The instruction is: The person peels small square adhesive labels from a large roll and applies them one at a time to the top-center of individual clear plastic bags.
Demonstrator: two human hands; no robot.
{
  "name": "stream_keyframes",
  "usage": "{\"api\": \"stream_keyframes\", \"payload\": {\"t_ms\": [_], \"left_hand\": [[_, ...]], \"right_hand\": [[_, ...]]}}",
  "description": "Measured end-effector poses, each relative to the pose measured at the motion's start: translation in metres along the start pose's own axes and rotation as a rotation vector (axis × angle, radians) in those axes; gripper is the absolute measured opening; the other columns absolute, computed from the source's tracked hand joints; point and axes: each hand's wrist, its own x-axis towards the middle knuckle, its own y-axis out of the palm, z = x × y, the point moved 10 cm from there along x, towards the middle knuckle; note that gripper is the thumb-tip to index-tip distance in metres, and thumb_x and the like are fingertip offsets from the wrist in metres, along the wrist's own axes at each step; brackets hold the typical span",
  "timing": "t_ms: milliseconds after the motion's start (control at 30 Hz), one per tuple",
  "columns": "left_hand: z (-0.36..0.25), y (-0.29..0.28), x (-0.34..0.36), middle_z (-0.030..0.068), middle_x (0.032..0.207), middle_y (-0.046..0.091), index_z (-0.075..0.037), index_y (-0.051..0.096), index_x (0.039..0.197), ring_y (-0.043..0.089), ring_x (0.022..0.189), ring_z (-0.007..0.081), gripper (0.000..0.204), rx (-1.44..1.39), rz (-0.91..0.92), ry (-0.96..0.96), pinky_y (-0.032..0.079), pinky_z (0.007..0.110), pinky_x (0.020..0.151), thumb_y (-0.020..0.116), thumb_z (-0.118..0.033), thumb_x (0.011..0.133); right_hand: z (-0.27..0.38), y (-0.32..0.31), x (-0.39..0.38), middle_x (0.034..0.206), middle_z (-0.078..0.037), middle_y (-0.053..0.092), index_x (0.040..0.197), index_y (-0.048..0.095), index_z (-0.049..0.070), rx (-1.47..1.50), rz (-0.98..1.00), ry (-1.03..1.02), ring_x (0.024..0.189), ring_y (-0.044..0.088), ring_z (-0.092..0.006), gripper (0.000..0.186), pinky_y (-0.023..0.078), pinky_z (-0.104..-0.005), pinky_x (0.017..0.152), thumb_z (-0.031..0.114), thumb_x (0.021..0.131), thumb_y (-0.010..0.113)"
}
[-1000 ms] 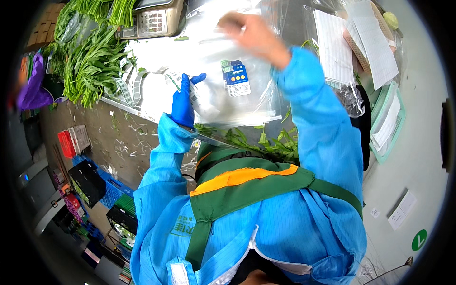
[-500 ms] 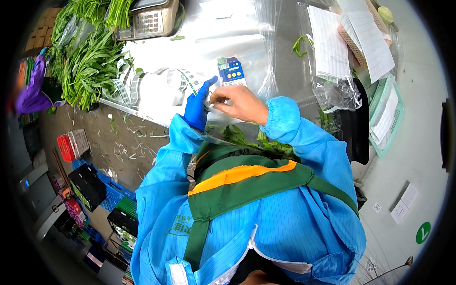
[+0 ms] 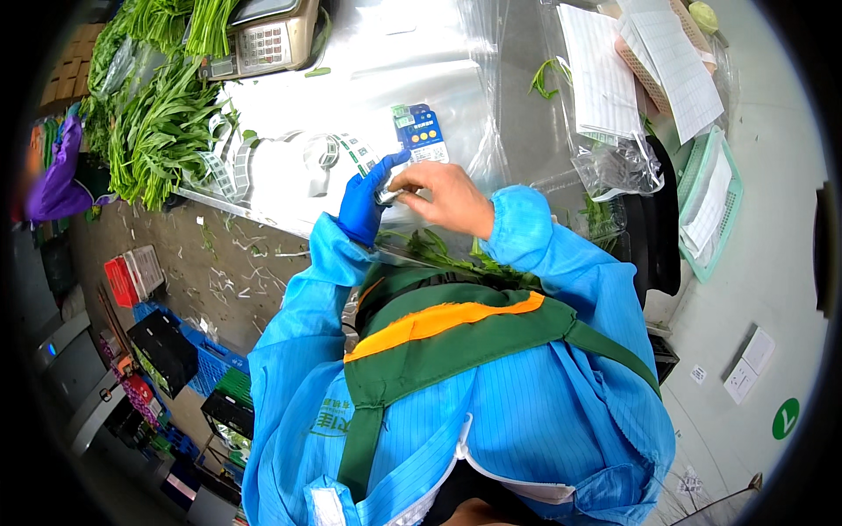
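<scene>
My left hand point(image 3: 361, 207), in a blue glove, is closed on the end of a strip of printed labels point(image 3: 355, 151). Its index finger stretches out toward the blue printed card point(image 3: 421, 130). My bare right hand point(image 3: 452, 200) meets it, thumb and fingers pinching at the same strip end; the exact spot between the fingertips is partly hidden. From my hands the strip curls back over the table in loose loops point(image 3: 230, 167). Beneath the card lie clear plastic bags point(image 3: 430, 83), stacked flat on the table.
Bundled leafy greens point(image 3: 162, 123) and a scale point(image 3: 263, 48) occupy the far left. Papers point(image 3: 601, 70), a basket point(image 3: 645, 66) and crumpled plastic point(image 3: 623, 167) sit at right. More leaves point(image 3: 438, 254) lie against my apron. Crates point(image 3: 132, 273) stand on the littered floor.
Both hands stay together at the strip, with only small finger shifts. The gloved index finger now reaches a little further toward the card. The whole view has shifted slightly.
</scene>
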Motion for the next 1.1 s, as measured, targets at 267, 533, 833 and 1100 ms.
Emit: {"api": "stream_keyframes", "payload": {"t_ms": [267, 533, 833, 1100], "left_hand": [[-0.01, -0.12, 0.004, 0.0045, 0.107, 0.059, 0.001, 0.051, 0.129, 0.055, 0.096, 0.0137, 0.041, -0.383, -0.288, 0.116, 0.043, 0.03, 0.088, 0.055, -0.016, 0.093], [-0.143, -0.154, -0.031, 0.0046, 0.098, 0.067, -0.002, 0.067, 0.107, 0.061, 0.089, 0.0119, 0.02, 0.696, -0.534, 0.235, 0.05, 0.027, 0.08, 0.063, -0.005, 0.088], [0.054, -0.019, 0.025, 0.0056, 0.09, 0.068, -0.005, 0.069, 0.102, 0.063, 0.083, 0.0171, 0.032, 0.837, -0.059, 0.151, 0.048, 0.03, 0.072, 0.079, -0.019, 0.075], [0.044, -0.046, 0.048, 0.0156, 0.091, 0.066, -0.005, 0.07, 0.095, 0.065, 0.084, 0.0291, 0.018, 0.801, -0.029, 0.137, 0.05, 0.034, 0.075, 0.067, -0.02, 0.087]], "right_hand": [[-0.046, -0.039, 0.014, 0.1, -0.008, 0.065, 0.098, 0.063, 0.0, 0.49, 0.057, 0.257, 0.092, 0.06, -0.0147, 0.013, 0.049, -0.0287, 0.084, 0.003, 0.085, 0.061], [-0.121, -0.061, 0.057, 0.088, -0.017, 0.066, 0.088, 0.064, 0.004, -0.604, 0.35, 0.062, 0.086, 0.062, -0.0358, 0.012, 0.048, -0.0448, 0.075, 0.012, 0.078, 0.063], [-0.144, -0.063, 0.029, 0.087, -0.016, 0.065, 0.087, 0.062, 0.005, -0.635, 0.181, 0.183, 0.085, 0.062, -0.037, 0.018, 0.048, -0.0463, 0.075, 0.017, 0.076, 0.07], [-0.107, -0.103, 0.031, 0.094, -0.018, 0.064, 0.104, 0.06, 0.004, -0.318, -0.068, 0.33, 0.089, 0.061, -0.0353, 0.047, 0.048, -0.0427, 0.079, 0.032, 0.071, 0.078]]}}
